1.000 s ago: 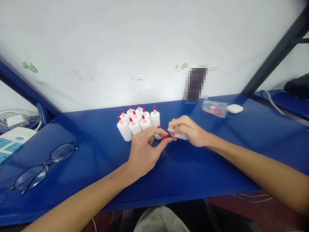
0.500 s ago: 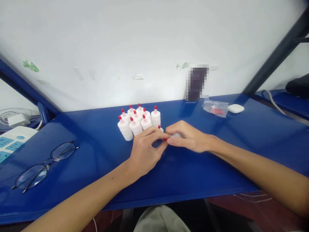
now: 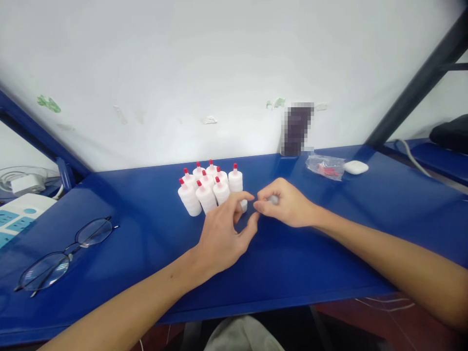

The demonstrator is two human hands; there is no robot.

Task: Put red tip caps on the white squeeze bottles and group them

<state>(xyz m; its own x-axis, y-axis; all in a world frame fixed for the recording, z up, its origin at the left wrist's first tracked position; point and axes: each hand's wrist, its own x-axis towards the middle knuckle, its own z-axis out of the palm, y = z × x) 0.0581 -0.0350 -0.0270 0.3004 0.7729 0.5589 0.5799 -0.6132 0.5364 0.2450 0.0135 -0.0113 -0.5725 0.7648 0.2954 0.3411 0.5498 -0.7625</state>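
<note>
On the blue table (image 3: 127, 204), my right hand (image 3: 287, 204) is closed round a small white bottle (image 3: 272, 199) that is mostly hidden by its fingers. My left hand (image 3: 224, 229) sits just left of it, thumb and forefinger apart with nothing showing between them; their tips nearly touch the right hand. Right behind my left fingers stands a tight cluster of several white bottles with red caps (image 3: 208, 187).
Glasses (image 3: 62, 253) lie at the front left, and a white power strip (image 3: 14, 214) sits at the left edge. A clear bag of red caps (image 3: 325, 165) and a small white case (image 3: 355, 167) lie at the back right, by a dark slanted post (image 3: 413, 87).
My left hand held a red cap at the bottle's tip; now its fingers have parted and drawn back slightly, with the cap out of sight. My right hand has curled tighter round the bottle.
</note>
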